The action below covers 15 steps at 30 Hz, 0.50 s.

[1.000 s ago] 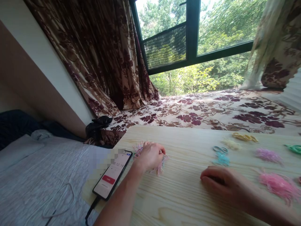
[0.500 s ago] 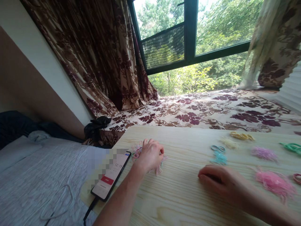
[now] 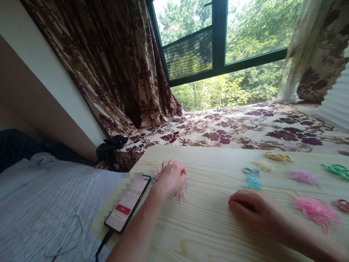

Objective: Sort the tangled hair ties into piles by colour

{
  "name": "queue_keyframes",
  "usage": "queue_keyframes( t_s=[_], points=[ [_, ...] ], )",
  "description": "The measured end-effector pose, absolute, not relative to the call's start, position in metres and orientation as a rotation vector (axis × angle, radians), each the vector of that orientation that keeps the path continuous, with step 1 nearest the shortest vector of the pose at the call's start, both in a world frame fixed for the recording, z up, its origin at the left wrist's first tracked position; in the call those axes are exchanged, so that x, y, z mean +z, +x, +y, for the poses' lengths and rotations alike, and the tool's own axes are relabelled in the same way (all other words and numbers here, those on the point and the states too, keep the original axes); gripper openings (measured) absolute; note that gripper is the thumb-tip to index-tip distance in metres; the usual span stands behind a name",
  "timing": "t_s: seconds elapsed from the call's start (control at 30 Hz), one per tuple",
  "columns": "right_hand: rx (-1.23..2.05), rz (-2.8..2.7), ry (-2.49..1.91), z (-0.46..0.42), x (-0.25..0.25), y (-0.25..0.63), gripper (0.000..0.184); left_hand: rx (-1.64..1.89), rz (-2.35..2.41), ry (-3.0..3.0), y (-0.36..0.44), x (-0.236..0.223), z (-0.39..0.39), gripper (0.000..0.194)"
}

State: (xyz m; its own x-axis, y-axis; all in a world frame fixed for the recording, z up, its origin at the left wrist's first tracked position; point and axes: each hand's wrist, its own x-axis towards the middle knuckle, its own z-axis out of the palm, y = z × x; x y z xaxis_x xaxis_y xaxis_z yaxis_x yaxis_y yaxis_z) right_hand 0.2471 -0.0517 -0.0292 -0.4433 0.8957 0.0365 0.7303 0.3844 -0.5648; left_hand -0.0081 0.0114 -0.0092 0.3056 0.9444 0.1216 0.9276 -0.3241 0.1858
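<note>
My left hand (image 3: 171,176) is over a mixed pile of small pastel elastic bands (image 3: 183,193) at the table's left side. Its fingers curl down into the pile, and the palm hides what they hold, if anything. Part of the pile shows beyond the wrist (image 3: 156,174). My right hand (image 3: 248,205) rests on its side on the table, loosely closed with nothing visible in it. Just beyond it lie a small turquoise heap of bands (image 3: 252,182) and grey-blue hair ties (image 3: 251,171).
Right of my right hand are a pink heap (image 3: 316,209), a purple heap (image 3: 304,176) and dark red ties (image 3: 343,205). Farther back are a cream heap (image 3: 264,165), yellow ties (image 3: 278,157) and green ties (image 3: 336,170). A plugged-in phone (image 3: 128,205) lies at the left edge.
My left hand has moved slightly left and down over the pile, with its fingers still curled. My right hand has stayed in place. The phone's timer has advanced.
</note>
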Motion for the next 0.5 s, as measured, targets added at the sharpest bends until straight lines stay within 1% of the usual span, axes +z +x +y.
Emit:
queue_keyframes(
  t_s=[0.2,0.37,0.5],
  points=[
    [0.706,-2.293,-1.398,-0.0523,-0.0291,0.2477,0.033,0.354,1.845,2.464,-0.0054,-0.0138,0.0135,0.022],
    [0.708,-2.306,-1.401,-0.0523,-0.0290,0.2488,0.033,0.313,1.800,2.477,-0.0040,-0.0141,0.0111,0.020],
    [0.709,-2.303,-1.406,-0.0522,-0.0296,0.2490,0.033,0.288,1.777,2.477,-0.0044,-0.0118,0.0101,0.015]
  ],
)
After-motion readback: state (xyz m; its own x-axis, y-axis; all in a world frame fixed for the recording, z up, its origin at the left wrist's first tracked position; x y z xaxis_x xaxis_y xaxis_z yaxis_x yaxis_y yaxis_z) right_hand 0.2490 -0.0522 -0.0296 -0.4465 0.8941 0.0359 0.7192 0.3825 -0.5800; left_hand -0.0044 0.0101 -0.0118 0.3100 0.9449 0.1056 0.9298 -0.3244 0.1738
